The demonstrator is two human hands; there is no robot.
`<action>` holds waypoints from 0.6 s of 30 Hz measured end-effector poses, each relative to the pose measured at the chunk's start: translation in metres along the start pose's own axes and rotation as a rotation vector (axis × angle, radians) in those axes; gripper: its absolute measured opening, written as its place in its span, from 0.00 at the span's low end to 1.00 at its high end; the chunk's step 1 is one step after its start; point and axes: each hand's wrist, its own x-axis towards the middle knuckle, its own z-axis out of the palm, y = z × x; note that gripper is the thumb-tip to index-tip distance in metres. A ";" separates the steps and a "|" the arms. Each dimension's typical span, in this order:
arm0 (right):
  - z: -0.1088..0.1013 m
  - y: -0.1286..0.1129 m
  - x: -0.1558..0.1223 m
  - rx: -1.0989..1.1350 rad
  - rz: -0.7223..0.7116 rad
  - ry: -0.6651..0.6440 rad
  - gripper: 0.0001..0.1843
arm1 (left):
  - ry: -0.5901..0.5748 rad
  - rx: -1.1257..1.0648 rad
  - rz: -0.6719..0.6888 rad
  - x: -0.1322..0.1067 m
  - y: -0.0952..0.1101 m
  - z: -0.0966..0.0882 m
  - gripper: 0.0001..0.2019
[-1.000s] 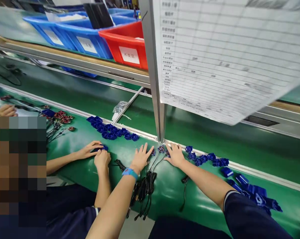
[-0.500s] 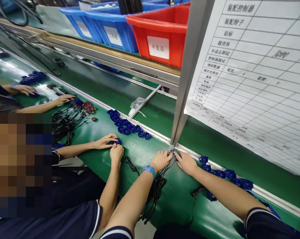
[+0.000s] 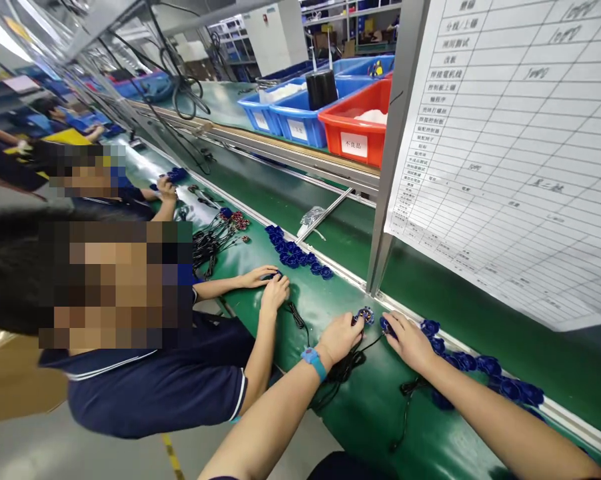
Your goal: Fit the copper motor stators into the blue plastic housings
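Note:
My left hand (image 3: 341,337), with a blue wristband, rests on the green bench and pinches a small round blue part with copper windings (image 3: 364,315). My right hand (image 3: 408,341) lies just to its right, fingers curled over another small blue part (image 3: 385,325). A bundle of black cables (image 3: 344,368) runs from these parts toward me under my left wrist. A row of blue round parts (image 3: 475,365) lies along the bench rail past my right hand.
A co-worker sits at my left, both hands (image 3: 269,283) on a blue part, a row of blue parts (image 3: 295,255) beyond. An aluminium post (image 3: 390,157) carries a printed sheet (image 3: 515,140). Blue bins (image 3: 300,110) and a red bin (image 3: 363,127) stand behind the conveyor (image 3: 330,200).
My view swung left and up, showing more of the line and other workers. My hands moved apart slightly, each now closed on its own small blue part.

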 end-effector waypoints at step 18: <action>-0.154 -0.099 0.008 0.393 -0.113 0.761 0.35 | 1.042 0.011 -0.538 -0.277 0.112 -0.107 0.25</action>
